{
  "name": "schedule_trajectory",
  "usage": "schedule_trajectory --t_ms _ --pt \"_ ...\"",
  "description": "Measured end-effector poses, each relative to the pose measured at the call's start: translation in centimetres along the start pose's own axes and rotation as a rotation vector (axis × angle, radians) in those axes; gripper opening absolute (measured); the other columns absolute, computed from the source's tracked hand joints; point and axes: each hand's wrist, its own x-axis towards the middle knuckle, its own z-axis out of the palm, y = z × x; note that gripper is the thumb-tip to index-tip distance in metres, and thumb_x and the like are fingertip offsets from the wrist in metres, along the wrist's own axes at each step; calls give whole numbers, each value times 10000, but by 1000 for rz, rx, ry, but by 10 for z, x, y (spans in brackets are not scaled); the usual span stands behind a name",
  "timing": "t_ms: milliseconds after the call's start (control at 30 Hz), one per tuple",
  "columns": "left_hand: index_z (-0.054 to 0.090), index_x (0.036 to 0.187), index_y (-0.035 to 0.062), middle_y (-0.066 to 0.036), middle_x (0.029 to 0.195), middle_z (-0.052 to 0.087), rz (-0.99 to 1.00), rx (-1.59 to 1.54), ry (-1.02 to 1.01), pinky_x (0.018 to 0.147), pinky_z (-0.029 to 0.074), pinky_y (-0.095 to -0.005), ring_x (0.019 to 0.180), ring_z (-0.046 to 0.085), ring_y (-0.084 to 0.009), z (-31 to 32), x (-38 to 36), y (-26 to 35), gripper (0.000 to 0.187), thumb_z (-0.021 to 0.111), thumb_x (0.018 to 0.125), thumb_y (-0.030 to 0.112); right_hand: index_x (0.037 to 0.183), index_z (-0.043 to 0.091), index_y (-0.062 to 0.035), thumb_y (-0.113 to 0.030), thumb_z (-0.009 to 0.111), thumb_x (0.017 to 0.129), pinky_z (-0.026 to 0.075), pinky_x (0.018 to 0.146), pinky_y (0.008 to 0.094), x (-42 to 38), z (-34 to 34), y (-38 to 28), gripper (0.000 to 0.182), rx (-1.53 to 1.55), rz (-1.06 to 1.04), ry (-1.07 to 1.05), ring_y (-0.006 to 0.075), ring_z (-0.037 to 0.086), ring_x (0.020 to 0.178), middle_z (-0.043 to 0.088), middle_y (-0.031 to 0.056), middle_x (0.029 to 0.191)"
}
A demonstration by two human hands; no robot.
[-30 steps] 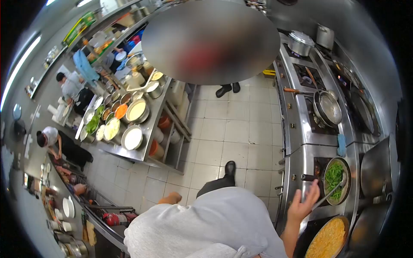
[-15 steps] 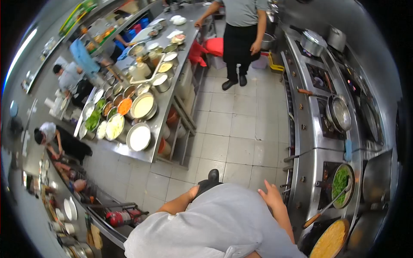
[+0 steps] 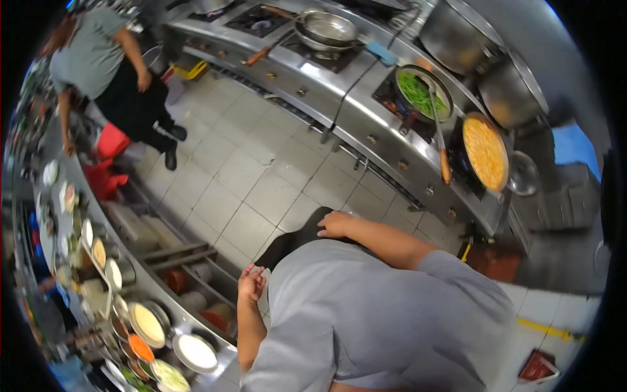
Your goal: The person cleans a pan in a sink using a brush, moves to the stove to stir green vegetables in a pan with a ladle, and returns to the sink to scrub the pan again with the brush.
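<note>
My left hand [image 3: 251, 284] hangs at my side near the prep counter [image 3: 230, 353], its fingers loosely bent and apart, with nothing visible in them. In front of my body, above the dark trousers, is my right hand [image 3: 334, 223], fingers slightly bent and holding nothing that I can see. On the stove [image 3: 346, 98] ahead, a pan of green vegetables [image 3: 413, 91] has a long wooden-handled ladle [image 3: 441, 140] resting in it. Beside it sits a pan of orange-yellow food [image 3: 484, 153]. Neither hand touches these pans.
A co-worker [image 3: 111, 72] stands at the far left by the counter. Bowls of white liquid [image 3: 196, 351], yellow liquid and orange food line that counter. Stacked pans [image 3: 326, 29] and tall pots [image 3: 460, 36] are on the stove. A red object [image 3: 539, 364] lies on the floor at lower right.
My view has turned right toward the stove, so the counter has shifted to the left edge. My right hand has come in front of my body. The co-worker appears farther left.
</note>
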Motion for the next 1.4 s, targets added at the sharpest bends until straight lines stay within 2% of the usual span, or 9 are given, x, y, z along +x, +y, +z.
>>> schedule_trajectory --t_ms 167,333,400,700,933,1033,1167,1233,1400 --pt "538 1243 83 -84 896 673 -130 189 -235 565 516 -339 575 538 -119 -6 36 13 328 630 940 -3 1254 694 -130 -529 538 963 447 1051 462 8 13 8 517 333 67 197 359 565 1245 650 159 1292" --pt "579 1266 18 -53 983 691 213 833 -125 769 518 -260 825 631 -122 2 33 -23 291 620 987 88 1315 660 -128 -605 565 941 485 995 454 43 7 81 613 551 17 62 324 614 1201 673 150 1280" --pt "581 1265 15 -53 987 692 184 917 -119 775 517 -260 834 631 -122 -23 34 -29 291 621 987 90 1411 574 -110 -607 579 946 480 1027 487 62 -9 121 681 973 444 -36 343 576 1256 593 146 1406" --pt "588 1262 4 -54 1004 694 74 1051 27 802 512 -258 877 632 -123 -58 26 35 292 624 989 103 1373 564 -26 -488 679 918 443 1003 528 122 -127 311 659 1724 977 941 305 409 1370 457 138 1513" --pt "594 1259 -5 -55 1018 695 94 1082 25 822 508 -257 910 633 -124 -32 38 83 295 627 990 113 1123 692 47 -401 746 877 546 786 427 221 -72 400 514 1463 1280 1240 333 694 890 729 176 993" --pt "597 1258 -8 -55 1024 696 120 1093 0 831 507 -257 924 633 -124 -29 50 103 296 628 991 117 1268 635 41 -523 689 877 502 984 384 180 -104 375 688 1228 1288 853 309 626 1221 653 209 1304" --pt "600 1256 -13 -56 1032 697 159 1104 -37 843 505 -256 943 633 -124 -35 65 138 299 630 992 122 1212 678 36 -575 666 869 488 1009 394 173 -100 369 701 1176 1238 925 336 620 1225 637 217 1328" --pt "601 1256 -15 -56 1034 697 160 1100 -43 846 504 -256 948 633 -124 -48 76 149 299 630 992 124 1020 708 86 -511 785 791 542 764 415 171 -101 361 644 1091 1228 1061 313 710 975 726 246 1003" --pt "632 1238 -23 -68 1116 704 90 1095 0 879 511 -294 994 645 -154 -93 106 173 321 633 999 192 1207 638 85 -605 668 856 526 946 459 179 -79 279 775 1024 1264 1045 402 655 1114 653 286 1231"
